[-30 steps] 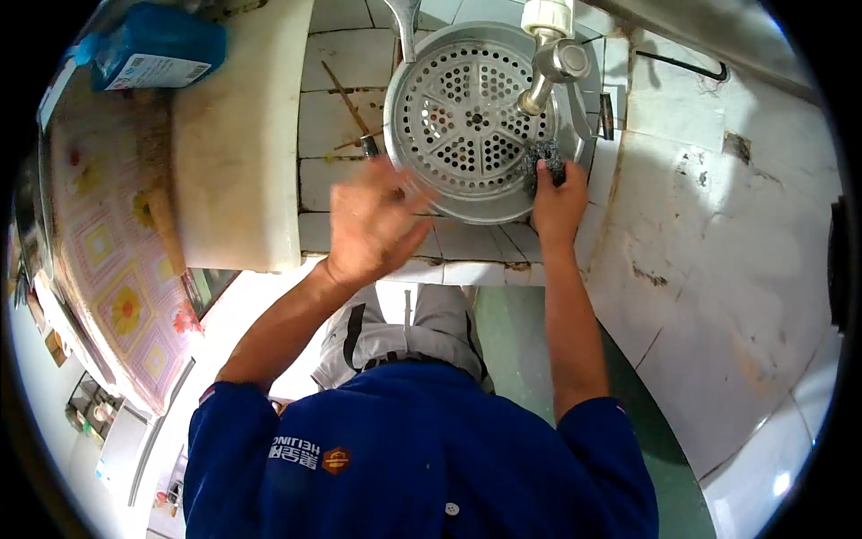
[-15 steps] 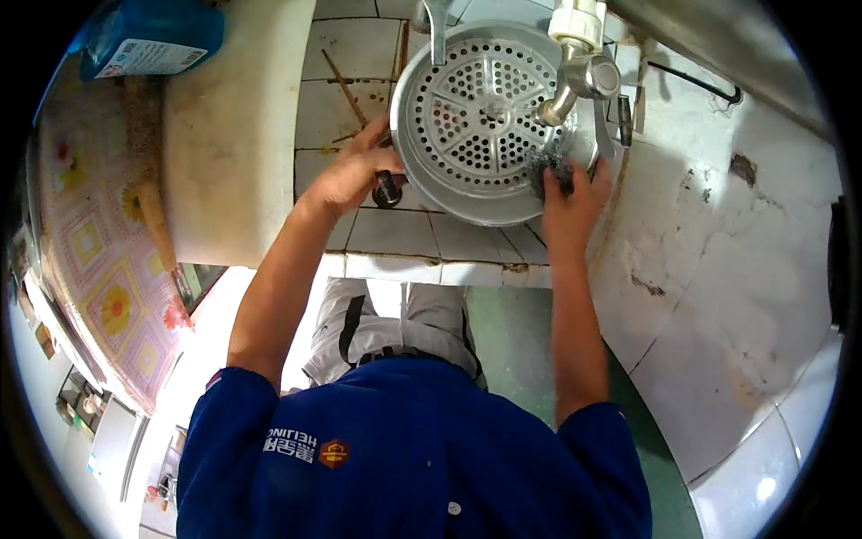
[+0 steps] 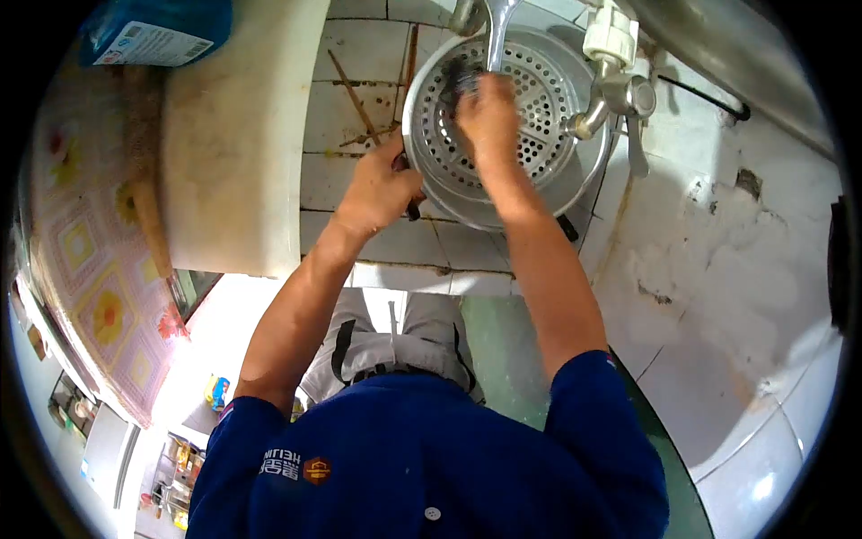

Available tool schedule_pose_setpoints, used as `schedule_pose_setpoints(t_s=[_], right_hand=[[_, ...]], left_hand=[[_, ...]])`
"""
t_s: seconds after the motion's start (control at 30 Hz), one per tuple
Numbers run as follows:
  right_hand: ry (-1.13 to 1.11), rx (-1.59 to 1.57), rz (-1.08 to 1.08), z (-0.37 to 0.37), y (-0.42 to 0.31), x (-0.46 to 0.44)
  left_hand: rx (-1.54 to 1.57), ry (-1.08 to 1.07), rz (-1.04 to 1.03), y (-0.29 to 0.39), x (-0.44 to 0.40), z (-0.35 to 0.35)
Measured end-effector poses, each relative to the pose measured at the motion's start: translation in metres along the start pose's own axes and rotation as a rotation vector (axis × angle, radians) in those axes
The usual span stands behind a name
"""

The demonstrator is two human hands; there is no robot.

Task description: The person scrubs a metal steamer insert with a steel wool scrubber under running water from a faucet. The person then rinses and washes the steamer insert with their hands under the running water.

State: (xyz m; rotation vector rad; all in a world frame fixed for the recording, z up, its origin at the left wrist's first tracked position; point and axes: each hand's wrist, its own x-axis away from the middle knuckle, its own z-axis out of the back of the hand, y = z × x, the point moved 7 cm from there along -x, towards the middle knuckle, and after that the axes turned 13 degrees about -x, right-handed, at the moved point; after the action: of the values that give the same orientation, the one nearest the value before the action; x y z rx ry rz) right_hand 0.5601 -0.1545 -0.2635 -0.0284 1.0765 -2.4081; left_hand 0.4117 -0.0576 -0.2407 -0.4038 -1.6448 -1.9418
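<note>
A round metal steamer pot point(image 3: 548, 171) with a perforated bottom sits on the tiled sink surface under the taps. My left hand point(image 3: 382, 184) is closed around a dark handle point(image 3: 412, 210) at the pot's left rim. Inside the pot, at its upper left, my right hand point(image 3: 489, 121) presses a dark steel wool scrubber point(image 3: 460, 79) against the holes; the hand is slightly blurred and its fingertips are partly hidden. Another dark handle point(image 3: 567, 227) sticks out at the pot's lower right.
A tap point(image 3: 593, 117) reaches over the pot's right side, and a second tap lever point(image 3: 496, 36) hangs over its top edge. Thin brown sticks point(image 3: 355, 94) lie on the tiles at left. A blue bottle point(image 3: 157, 31) stands at upper left. A tiled wall point(image 3: 718, 260) bounds the right.
My right hand has swept the scrubber from the pot's lower right to its upper left. My left hand has closed on the handle. A dark handle now shows at the lower right rim.
</note>
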Motion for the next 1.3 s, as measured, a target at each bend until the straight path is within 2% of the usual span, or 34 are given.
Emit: schedule_pose_setpoints(t_s=[0.07, 0.13, 0.2, 0.23, 0.3, 0.33, 0.37, 0.43, 0.47, 0.53, 0.57, 0.6, 0.67, 0.73, 0.77, 0.83, 0.9, 0.97, 1.0, 1.07, 1.13, 1.17, 1.2, 1.23, 1.27, 1.3], right_hand=[[-0.372, -0.228, 0.21, -0.006, -0.037, 0.042], [-0.407, -0.022, 0.165, 0.013, -0.025, 0.04], [-0.011, 0.028, 0.056, 0.053, 0.019, 0.007], [-0.013, 0.03, 0.054, 0.052, 0.015, -0.002], [0.176, 0.048, -0.095, 0.063, 0.01, -0.023], [0.146, 0.107, -0.064, 0.033, 0.01, -0.016], [-0.082, 0.063, -0.053, -0.007, 0.012, -0.001], [-0.317, -0.218, -0.076, -0.026, -0.011, 0.024], [-0.459, -0.156, 0.206, -0.014, -0.04, 0.031], [-0.33, 0.137, 0.141, 0.011, -0.017, 0.021], [-0.164, 0.025, -0.055, 0.04, -0.014, 0.005], [0.046, 0.218, 0.06, 0.06, -0.011, -0.014], [0.31, -0.023, -0.011, 0.071, -0.005, -0.025], [0.072, 0.015, -0.121, 0.018, -0.007, -0.007], [-0.074, -0.276, -0.048, -0.01, -0.006, 0.015], [-0.229, -0.57, 0.025, -0.012, -0.019, 0.038], [-0.549, -0.019, 0.181, 0.013, -0.042, 0.027], [-0.224, 0.142, -0.01, 0.045, -0.007, -0.014], [0.095, 0.1, 0.104, 0.067, -0.015, -0.029], [0.329, 0.036, 0.04, 0.059, -0.009, -0.033], [-0.07, 0.116, -0.039, 0.008, -0.029, -0.007], [-0.246, -0.217, -0.063, -0.026, -0.009, 0.025], [-0.412, -0.241, -0.01, -0.032, -0.012, 0.042], [-0.58, -0.274, 0.037, -0.038, -0.015, 0.06], [-0.72, 0.013, 0.167, -0.011, -0.036, 0.056], [-0.759, 0.101, 0.116, 0.004, -0.035, 0.047]], left_hand=[[0.056, -0.013, 0.034, -0.01, 0.001, -0.001], [0.116, -0.01, 0.051, -0.011, 0.0, 0.001], [0.201, -0.005, 0.041, -0.009, 0.004, 0.0], [0.151, 0.019, 0.036, -0.01, 0.005, 0.001], [0.084, 0.043, 0.002, -0.006, 0.002, -0.001], [0.018, 0.07, -0.033, -0.002, 0.001, -0.001], [0.014, 0.068, -0.041, 0.0, -0.001, -0.001], [0.048, 0.096, 0.038, -0.006, 0.0, 0.004], [0.042, 0.095, 0.045, -0.005, 0.005, 0.006], [0.042, 0.148, 0.102, -0.005, 0.009, 0.013], [0.045, 0.154, 0.1, -0.004, 0.008, 0.014], [0.05, 0.127, 0.077, -0.002, 0.009, 0.012], [0.052, 0.094, 0.056, 0.0, 0.008, 0.008], [-0.039, 0.088, -0.009, 0.006, 0.003, 0.006], [-0.046, 0.08, -0.015, 0.004, -0.001, 0.007], [0.147, 0.083, 0.03, -0.011, -0.003, 0.008], [0.14, 0.095, 0.05, -0.003, 0.005, 0.01], [0.116, 0.08, 0.069, -0.002, 0.006, 0.01], [0.118, 0.077, 0.072, -0.001, 0.007, 0.008], [0.158, 0.112, -0.008, 0.009, 0.006, 0.004], [0.084, 0.162, -0.065, 0.006, 0.001, 0.001], [0.012, 0.225, -0.127, 0.007, -0.001, 0.006], [0.012, 0.226, -0.121, 0.006, 0.002, 0.009], [0.134, 0.181, -0.03, -0.001, 0.005, 0.012], [0.256, 0.139, 0.056, -0.007, 0.006, 0.012], [0.256, 0.169, 0.053, -0.01, 0.008, 0.011]])
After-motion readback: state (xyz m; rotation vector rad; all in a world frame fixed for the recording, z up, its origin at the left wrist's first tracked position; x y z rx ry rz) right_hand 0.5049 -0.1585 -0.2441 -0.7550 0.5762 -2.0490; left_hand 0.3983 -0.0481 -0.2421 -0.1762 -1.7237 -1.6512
